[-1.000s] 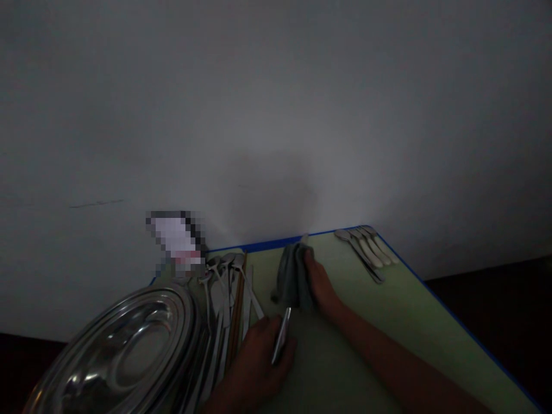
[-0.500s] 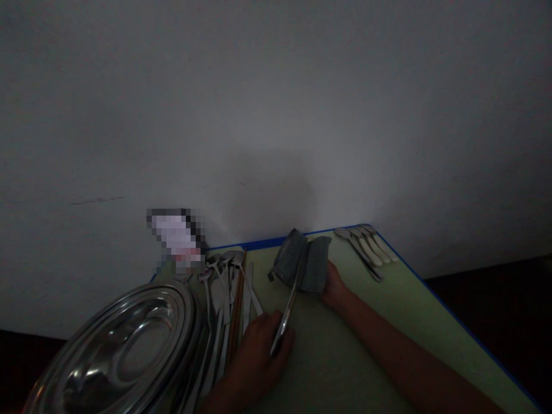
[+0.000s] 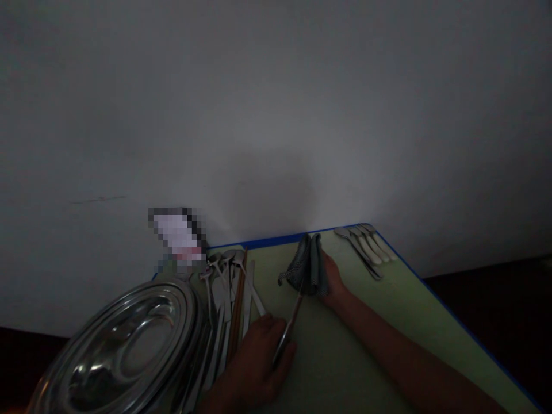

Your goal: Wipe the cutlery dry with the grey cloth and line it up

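My left hand (image 3: 259, 356) is closed round the handle of a metal utensil (image 3: 290, 328) whose far end runs up into a grey cloth (image 3: 307, 265). My right hand (image 3: 333, 283) grips that cloth, folded round the utensil's head, over the green table (image 3: 388, 339) near its far edge. The utensil's head is hidden inside the cloth, so I cannot tell what kind it is.
A pile of spoons and chopsticks (image 3: 226, 299) lies left of my left hand, beside a stack of steel trays (image 3: 125, 351) at the lower left. Several spoons (image 3: 366, 247) lie in a row at the far right corner. A white wall stands behind the blue-edged table.
My right hand lifted the cloth, opened it round the utensil's head, then folded it shut on it. The left hand kept the handle, tilting the utensil up towards the cloth.
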`<state>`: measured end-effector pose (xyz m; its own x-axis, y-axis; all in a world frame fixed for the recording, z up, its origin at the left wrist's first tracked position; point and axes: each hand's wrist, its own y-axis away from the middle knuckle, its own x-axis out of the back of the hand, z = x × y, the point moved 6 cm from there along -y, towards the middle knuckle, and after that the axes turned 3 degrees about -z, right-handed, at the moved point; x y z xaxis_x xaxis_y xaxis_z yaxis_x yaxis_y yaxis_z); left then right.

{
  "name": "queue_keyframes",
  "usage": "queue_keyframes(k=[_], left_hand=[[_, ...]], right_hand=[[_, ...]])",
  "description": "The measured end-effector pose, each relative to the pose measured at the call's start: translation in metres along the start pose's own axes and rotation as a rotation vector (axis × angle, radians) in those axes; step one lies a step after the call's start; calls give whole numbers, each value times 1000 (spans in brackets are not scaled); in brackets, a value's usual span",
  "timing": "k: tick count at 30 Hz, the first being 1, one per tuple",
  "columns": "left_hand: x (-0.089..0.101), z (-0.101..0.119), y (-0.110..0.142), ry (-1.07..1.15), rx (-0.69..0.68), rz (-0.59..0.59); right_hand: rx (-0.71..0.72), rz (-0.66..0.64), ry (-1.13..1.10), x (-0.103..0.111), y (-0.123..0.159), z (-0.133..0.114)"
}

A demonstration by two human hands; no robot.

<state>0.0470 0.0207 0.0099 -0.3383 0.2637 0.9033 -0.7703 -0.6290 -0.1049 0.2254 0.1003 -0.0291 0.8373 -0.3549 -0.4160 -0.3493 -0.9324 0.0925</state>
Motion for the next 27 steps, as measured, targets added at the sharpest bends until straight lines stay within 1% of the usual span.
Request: queue_keyframes(k=[4,7,11,14,16,18,21,23,25,27], left_hand=[[-2,-9,3,55,63,36],[-3,-14,3,111,115,53],[-3,-14,1,169,122,32],[-2,-13,-2,160,131,39],[0,-10,-3,153,126,41],[3,-6,-3,151,111,34],[13,2,-2,111,63,23],[23,8,0,51,16,48],[36,14,0,-7,-21,117],[52,20,-2,-47,-25,209]], right_hand=[[-32,-4,-20,-7,9,-1],[-60,-41,-19,-14,17,0],[-76,-114,-7,-25,30,4],[-84,-152,4,-30,37,5],[-98,-134,19,-29,37,3],[-105,-78,31,-25,33,-4],[-71,24,30,-16,27,-24],[-39,78,29,-14,27,-40],[-7,88,22,-19,33,-52],[21,53,5,-31,40,-62]])
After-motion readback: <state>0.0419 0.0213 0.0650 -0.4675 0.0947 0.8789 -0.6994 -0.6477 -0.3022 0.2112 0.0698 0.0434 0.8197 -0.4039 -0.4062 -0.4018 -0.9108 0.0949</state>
